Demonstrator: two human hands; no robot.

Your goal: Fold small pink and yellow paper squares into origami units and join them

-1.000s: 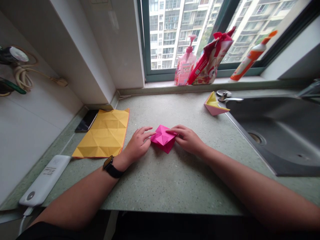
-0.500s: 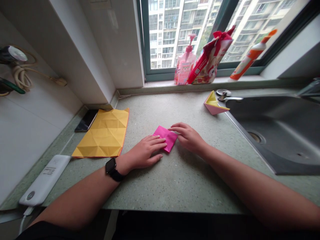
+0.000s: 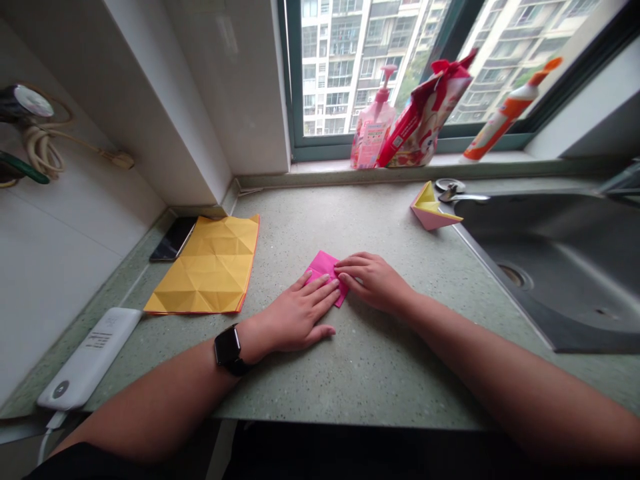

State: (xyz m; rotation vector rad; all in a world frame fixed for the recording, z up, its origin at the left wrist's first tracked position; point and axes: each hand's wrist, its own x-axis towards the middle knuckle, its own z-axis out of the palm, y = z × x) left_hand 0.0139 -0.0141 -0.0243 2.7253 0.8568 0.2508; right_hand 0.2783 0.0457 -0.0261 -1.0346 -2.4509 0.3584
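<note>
Fingers (image 3: 321, 295) spread, left hand (image 3: 290, 319) partly hides pink paper (image 3: 323, 261); cannot tell whether right hand (image 3: 375, 281) grips it

Pale walls (image 3: 245, 93), green-framed window (image 3: 333, 73), speckled counter (image 3: 380, 373), steel sink (image 3: 570, 267); grey daylight

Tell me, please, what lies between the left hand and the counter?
The head view shows pink folded paper on the counter, beneath fingers of the left hand.

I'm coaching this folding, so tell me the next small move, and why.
Probably draw the right hand along the right side of the pink paper to press it flatter: the left hand lies flat across the paper on the counter, and the right fingers rest over that side.
</note>
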